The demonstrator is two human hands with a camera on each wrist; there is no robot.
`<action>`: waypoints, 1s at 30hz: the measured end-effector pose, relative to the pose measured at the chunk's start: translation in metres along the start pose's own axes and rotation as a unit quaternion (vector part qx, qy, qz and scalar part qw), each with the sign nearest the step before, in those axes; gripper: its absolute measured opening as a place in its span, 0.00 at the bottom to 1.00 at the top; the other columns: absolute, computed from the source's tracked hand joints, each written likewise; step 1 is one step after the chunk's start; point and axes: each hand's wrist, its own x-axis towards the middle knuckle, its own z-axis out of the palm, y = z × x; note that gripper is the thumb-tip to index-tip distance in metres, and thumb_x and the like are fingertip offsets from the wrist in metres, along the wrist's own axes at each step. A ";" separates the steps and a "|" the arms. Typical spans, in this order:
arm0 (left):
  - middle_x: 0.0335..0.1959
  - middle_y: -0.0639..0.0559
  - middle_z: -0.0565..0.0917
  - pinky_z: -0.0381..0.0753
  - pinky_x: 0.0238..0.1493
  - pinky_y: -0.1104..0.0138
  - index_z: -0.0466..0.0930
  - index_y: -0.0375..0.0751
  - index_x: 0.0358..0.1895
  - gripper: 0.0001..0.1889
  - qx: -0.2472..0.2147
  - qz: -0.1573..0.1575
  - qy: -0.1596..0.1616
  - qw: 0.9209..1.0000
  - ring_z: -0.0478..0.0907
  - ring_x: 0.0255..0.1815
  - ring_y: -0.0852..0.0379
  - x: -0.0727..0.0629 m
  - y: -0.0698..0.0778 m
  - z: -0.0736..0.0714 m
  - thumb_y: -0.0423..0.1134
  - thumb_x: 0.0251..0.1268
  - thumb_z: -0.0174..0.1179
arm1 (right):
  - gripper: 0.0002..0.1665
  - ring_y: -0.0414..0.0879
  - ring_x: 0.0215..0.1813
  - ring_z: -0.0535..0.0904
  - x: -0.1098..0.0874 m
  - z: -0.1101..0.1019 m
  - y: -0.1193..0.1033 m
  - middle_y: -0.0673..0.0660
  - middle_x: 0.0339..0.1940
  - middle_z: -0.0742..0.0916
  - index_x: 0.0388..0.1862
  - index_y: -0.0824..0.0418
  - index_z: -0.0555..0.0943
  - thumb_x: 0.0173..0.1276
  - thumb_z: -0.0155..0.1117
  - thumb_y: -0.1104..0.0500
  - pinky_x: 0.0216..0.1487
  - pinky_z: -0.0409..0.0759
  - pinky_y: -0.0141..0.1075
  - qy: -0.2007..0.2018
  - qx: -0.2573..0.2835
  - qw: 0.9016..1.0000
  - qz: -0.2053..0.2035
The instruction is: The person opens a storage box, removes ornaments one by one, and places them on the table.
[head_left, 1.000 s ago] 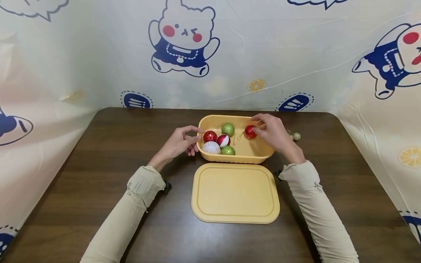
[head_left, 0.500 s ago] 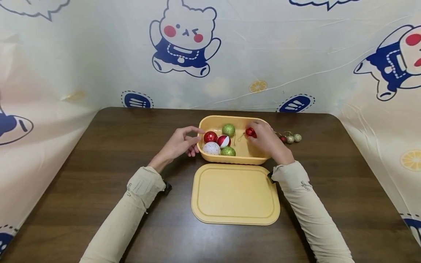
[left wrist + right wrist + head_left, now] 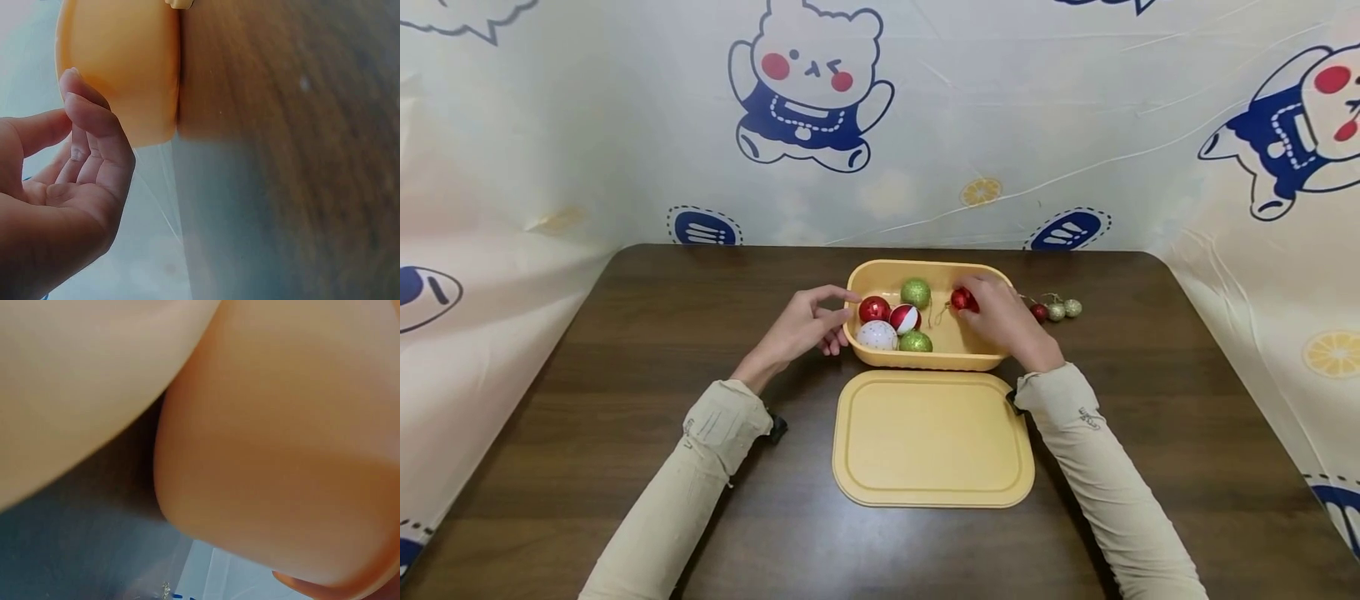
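Observation:
A yellow box (image 3: pixel 958 361) stands at the back middle of the table. Inside, at its left end, are a red Christmas ball (image 3: pixel 874 309), a white speckled ball (image 3: pixel 877 335), a red-and-white ball (image 3: pixel 905 318) and two glittery green balls (image 3: pixel 915 292). My left hand (image 3: pixel 801 325) holds the box's left rim between thumb and fingertips, with its other fingers curled outside the wall. Over the box's right part, my right hand (image 3: pixel 1003 317) grips another red Christmas ball (image 3: pixel 961 298), partly hidden by the fingers. In the right wrist view the hand is out of sight.
A yellow lid (image 3: pixel 933 439) lies flat in front of the box. To the right of the box, small gold baubles (image 3: pixel 1063 309) and a red one (image 3: pixel 1039 312) rest on the brown table (image 3: pixel 625 400). A printed cloth (image 3: pixel 647 108) hangs behind.
My right hand has moved left and lower over the box with its red ball, uncovering the small baubles at the right. My left hand stays at the rim. The head view has shifted slightly.

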 end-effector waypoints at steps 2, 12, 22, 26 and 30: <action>0.24 0.39 0.83 0.81 0.22 0.65 0.76 0.39 0.62 0.16 0.000 0.002 -0.001 1.000 0.78 0.18 0.52 0.000 0.000 0.000 0.36 0.75 0.56 | 0.20 0.58 0.54 0.79 0.000 -0.001 0.000 0.64 0.52 0.84 0.55 0.68 0.80 0.65 0.70 0.63 0.59 0.77 0.52 -0.005 0.012 1.000 -0.002; 0.24 0.38 0.83 0.80 0.22 0.66 0.76 0.38 0.62 0.16 0.001 0.003 -0.001 1.000 0.78 0.18 0.52 0.000 0.000 0.000 0.36 0.75 0.56 | 0.21 0.55 0.52 0.78 -0.003 -0.007 0.001 0.62 0.51 0.84 0.56 0.67 0.80 0.65 0.71 0.63 0.58 0.77 0.50 -0.026 0.079 0.997 0.005; 0.23 0.37 0.82 0.79 0.20 0.67 0.76 0.39 0.62 0.16 -0.004 0.002 -0.004 1.000 0.77 0.17 0.53 0.000 0.000 -0.001 0.36 0.75 0.55 | 0.21 0.56 0.51 0.81 -0.008 -0.015 0.001 0.64 0.50 0.85 0.56 0.67 0.79 0.66 0.70 0.63 0.54 0.80 0.50 -0.011 0.090 0.996 0.009; 0.23 0.38 0.82 0.80 0.21 0.66 0.76 0.38 0.62 0.16 -0.001 0.003 -0.005 1.000 0.77 0.18 0.53 0.000 -0.001 -0.001 0.37 0.75 0.56 | 0.21 0.57 0.49 0.83 -0.008 -0.018 0.000 0.64 0.48 0.86 0.55 0.68 0.79 0.65 0.71 0.63 0.51 0.82 0.49 0.001 0.095 0.996 0.001; 0.24 0.38 0.83 0.80 0.21 0.66 0.76 0.38 0.62 0.17 0.002 0.005 -0.003 1.000 0.77 0.18 0.52 0.001 -0.001 -0.001 0.37 0.75 0.56 | 0.21 0.57 0.49 0.83 -0.008 -0.021 -0.001 0.64 0.48 0.86 0.55 0.68 0.79 0.65 0.71 0.62 0.51 0.82 0.49 0.009 0.097 0.995 -0.002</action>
